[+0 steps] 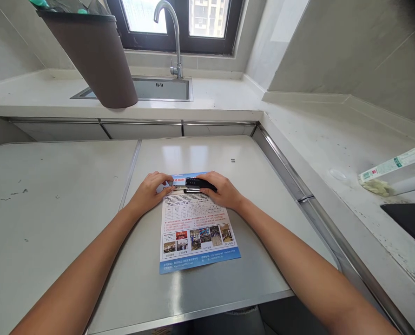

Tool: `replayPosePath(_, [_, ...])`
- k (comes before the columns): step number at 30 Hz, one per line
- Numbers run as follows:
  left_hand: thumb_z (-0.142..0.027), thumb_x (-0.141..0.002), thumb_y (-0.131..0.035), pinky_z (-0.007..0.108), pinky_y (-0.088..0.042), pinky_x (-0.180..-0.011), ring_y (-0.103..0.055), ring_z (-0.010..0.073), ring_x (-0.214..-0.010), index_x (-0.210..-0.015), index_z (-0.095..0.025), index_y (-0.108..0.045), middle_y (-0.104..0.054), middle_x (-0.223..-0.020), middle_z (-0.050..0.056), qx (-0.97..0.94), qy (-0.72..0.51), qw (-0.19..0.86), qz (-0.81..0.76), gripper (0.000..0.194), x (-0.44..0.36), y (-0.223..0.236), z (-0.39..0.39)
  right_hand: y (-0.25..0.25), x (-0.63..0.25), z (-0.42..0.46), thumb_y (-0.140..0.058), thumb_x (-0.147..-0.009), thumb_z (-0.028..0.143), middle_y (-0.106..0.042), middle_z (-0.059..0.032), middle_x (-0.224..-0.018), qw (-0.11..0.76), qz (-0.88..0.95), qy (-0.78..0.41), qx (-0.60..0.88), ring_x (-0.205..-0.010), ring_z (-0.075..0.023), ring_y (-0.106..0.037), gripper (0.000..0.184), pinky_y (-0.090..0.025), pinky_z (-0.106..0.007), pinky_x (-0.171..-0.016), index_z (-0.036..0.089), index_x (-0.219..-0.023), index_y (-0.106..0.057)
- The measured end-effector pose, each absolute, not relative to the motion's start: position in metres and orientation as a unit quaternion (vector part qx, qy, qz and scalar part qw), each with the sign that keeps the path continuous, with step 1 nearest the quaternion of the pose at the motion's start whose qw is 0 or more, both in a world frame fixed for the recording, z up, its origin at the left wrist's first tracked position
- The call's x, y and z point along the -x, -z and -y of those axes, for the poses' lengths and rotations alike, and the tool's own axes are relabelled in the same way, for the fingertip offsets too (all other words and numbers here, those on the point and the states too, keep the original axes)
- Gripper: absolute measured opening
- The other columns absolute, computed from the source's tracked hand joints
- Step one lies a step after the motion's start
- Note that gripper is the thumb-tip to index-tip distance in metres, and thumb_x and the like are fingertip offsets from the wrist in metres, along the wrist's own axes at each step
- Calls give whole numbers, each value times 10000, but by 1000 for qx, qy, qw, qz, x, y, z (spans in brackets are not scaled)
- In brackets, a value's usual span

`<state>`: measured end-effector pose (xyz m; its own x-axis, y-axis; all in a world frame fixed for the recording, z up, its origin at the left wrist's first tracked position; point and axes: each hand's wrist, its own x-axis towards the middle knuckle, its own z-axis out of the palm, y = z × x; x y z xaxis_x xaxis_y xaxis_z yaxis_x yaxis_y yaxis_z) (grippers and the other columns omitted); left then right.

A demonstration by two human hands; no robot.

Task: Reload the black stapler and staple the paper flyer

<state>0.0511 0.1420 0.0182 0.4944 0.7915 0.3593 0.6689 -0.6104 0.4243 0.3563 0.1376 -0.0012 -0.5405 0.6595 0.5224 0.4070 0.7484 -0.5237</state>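
Observation:
A black stapler (195,182) with a bare metal part lies crosswise over the top of a printed flyer (196,218). My right hand (221,188) is closed around its right end. At the other end, the thumb and fingers of my left hand (150,190) pinch the silvery metal part. Whether the stapler touches the paper is hard to tell. The flyer, with red and black print, small photos and a blue bottom band, lies flat on the white table (263,232). Two short strips that look like staples (233,160) rest beyond my right hand.
Tiny dark bits (15,193) are scattered on the table's left part. Behind it, a tall brown bin (95,60) stands on the counter before a sink (161,88) with a tap (176,42). A white-and-green package (395,163) lies on the right counter.

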Motion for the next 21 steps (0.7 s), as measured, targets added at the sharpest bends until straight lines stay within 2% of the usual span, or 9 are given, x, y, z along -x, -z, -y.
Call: replayPosePath(21, [-378,-992,-629,379,-480,-876,-635,240,-954,-1092,-215,-681,-745,-1029,65,-867,-269,120,-403,198,-51,-18,-143,2,-356,-138,-586,-1032,355,-723,-116,-1232,383,854,-175,305,-1101,-276,-662,368,-555,-486,-967,239,-1381,-579])
